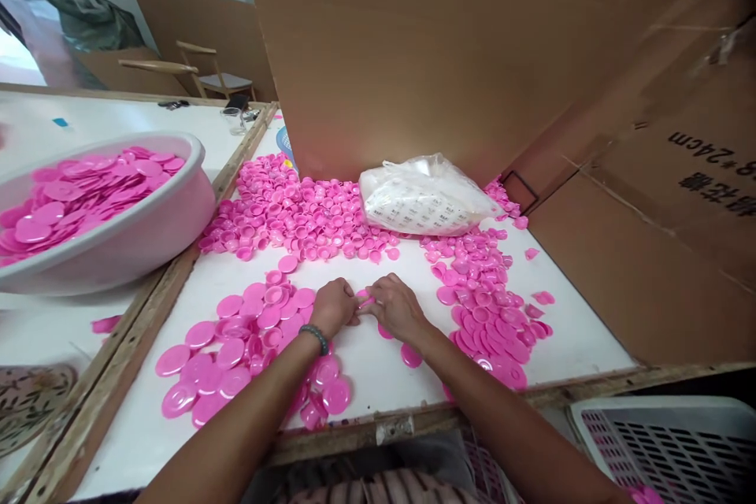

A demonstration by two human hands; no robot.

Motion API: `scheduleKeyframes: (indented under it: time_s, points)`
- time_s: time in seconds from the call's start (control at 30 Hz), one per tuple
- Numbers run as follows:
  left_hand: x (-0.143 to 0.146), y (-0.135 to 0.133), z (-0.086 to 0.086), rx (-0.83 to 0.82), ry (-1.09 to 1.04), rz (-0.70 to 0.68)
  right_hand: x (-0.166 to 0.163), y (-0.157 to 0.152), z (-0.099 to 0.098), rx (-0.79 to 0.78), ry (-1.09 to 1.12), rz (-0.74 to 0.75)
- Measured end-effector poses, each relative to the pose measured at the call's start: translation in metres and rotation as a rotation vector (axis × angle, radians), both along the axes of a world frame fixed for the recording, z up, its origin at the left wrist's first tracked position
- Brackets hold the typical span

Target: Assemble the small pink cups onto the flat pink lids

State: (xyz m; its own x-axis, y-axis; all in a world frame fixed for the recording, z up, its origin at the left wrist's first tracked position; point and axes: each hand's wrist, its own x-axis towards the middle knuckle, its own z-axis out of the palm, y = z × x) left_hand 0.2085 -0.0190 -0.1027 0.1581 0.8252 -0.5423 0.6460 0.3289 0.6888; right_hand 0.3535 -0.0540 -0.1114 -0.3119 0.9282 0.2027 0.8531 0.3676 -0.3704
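Cardboard (650, 268) print "24cm" | left hand (334, 307), right hand (394, 305): fingers (379, 300) pinch pink cap (365, 301)

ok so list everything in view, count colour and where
pink piece: one, pink, pinched between the fingertips of both hands
flat discs: many, pink, spread left of the hands
small caps: many, pink, heaped at the back of the table
mixed pile: many, pink, right of the hands
bag: one, clear-white, at the back by the cardboard
basin: one, pale, on the left table, full of pink discs
cardboard: several sheets, brown, behind and right
table: one, white, wooden edge
crate: one, white, lower right
chair: one, wooden, far left
left hand: one, bead bracelet on wrist, on the piece
right hand: one, bare, on the piece
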Motion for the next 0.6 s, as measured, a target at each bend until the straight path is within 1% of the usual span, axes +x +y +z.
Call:
scheduleKeyframes:
  time_s: [0.07, 0.17, 0.23, 0.3, 0.37, 0.4, 0.5, 0.53, 0.6]
  points:
    - [-0.001, -0.001, -0.002, 0.018, 0.027, -0.006, 0.002, 0.006, -0.001, -0.018, 0.026, 0.025]
    - [-0.001, 0.000, -0.003, 0.034, 0.070, -0.058, 0.007, 0.016, 0.000, -0.050, 0.026, 0.052]
    - [-0.001, 0.002, 0.000, 0.020, 0.076, -0.075, 0.009, 0.022, 0.005, -0.081, 0.005, 0.083]
    - [0.000, 0.005, 0.003, 0.002, 0.082, -0.071, 0.012, 0.026, 0.011, -0.118, -0.007, 0.151]
    - [-0.002, 0.007, 0.007, 0.027, 0.123, -0.072, 0.014, 0.031, 0.017, -0.111, 0.009, 0.186]
    - [-0.004, 0.007, 0.009, 0.071, 0.171, -0.082, 0.016, 0.035, 0.019, -0.079, 0.023, 0.162]
    - [-0.013, 0.002, 0.018, 0.263, 0.376, -0.144, 0.021, 0.048, 0.019, 0.076, 0.006, 0.001]
    - [-0.016, -0.001, 0.022, 0.314, 0.446, -0.162, 0.022, 0.054, 0.017, 0.103, -0.033, -0.033]
    - [-0.019, -0.011, 0.030, 0.387, 0.558, -0.185, 0.024, 0.064, 0.011, 0.079, -0.140, -0.036]
